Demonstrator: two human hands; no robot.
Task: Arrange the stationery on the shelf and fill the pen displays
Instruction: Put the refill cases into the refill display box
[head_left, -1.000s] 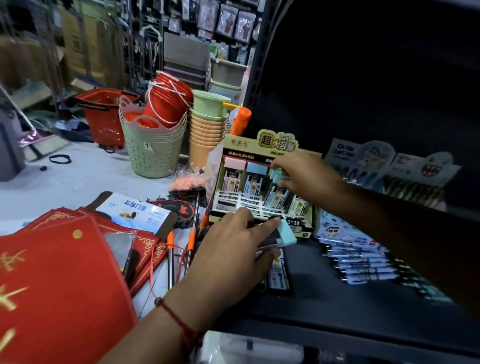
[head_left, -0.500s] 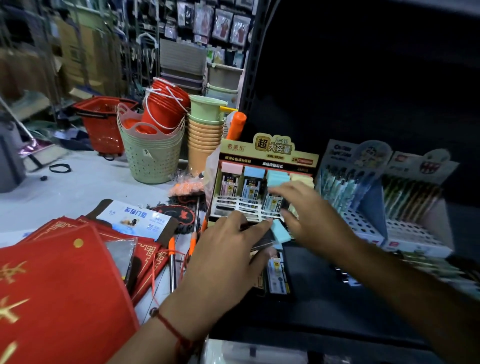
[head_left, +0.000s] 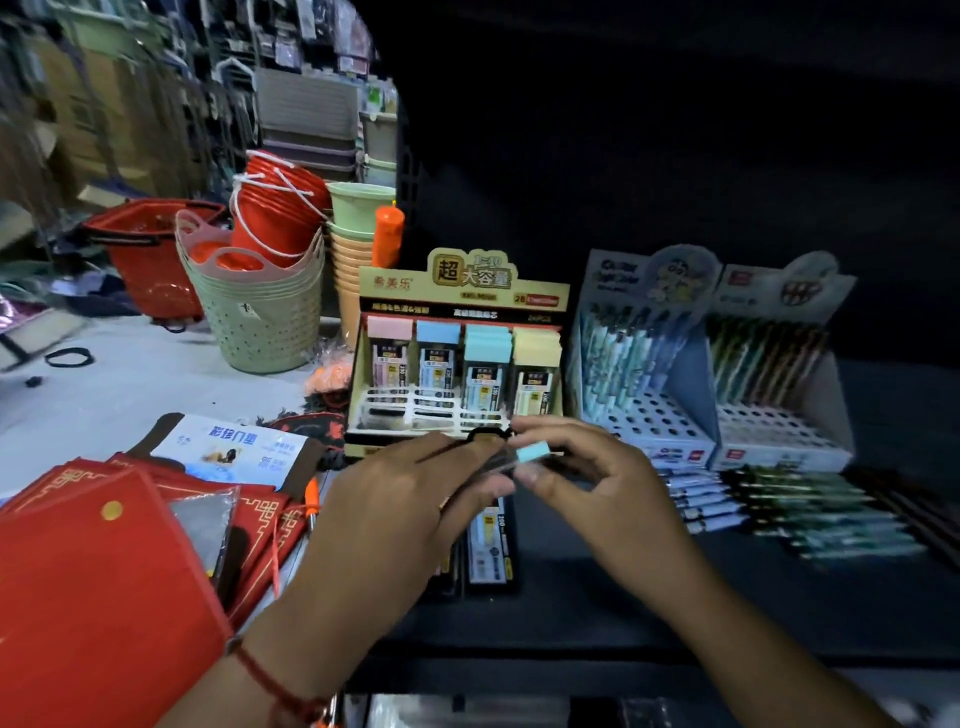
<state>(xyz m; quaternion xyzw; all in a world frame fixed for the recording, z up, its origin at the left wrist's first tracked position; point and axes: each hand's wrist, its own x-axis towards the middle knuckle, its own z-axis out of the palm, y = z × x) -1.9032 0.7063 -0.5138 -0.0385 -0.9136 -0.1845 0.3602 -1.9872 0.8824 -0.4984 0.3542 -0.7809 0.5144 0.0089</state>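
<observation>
A yellow lead-refill display box (head_left: 457, 291) stands on the dark shelf (head_left: 597, 597), holding upright cases with pink, blue, teal and yellow caps. Just in front of it my left hand (head_left: 395, 525) grips a clear refill case with a teal cap (head_left: 532, 451). My right hand (head_left: 602, 493) pinches the capped end of the same case. More refill cases (head_left: 491, 545) lie flat on the shelf under my hands. Two pen display boxes (head_left: 649, 374) (head_left: 779, 374) stand to the right, partly filled, with loose pens (head_left: 769, 509) lying in front.
Red fabric items (head_left: 104, 597) and a packaged card (head_left: 228, 447) lie at the left. Stacked green baskets (head_left: 265, 322), red buckets (head_left: 280, 208), stacked cups (head_left: 353, 249) and a red shopping basket (head_left: 150, 249) crowd the floor behind. The shelf back is dark.
My right hand came back from the refill display's teal column to the case in my left hand and now pinches its cap end. The view shifted right, showing both pen displays.
</observation>
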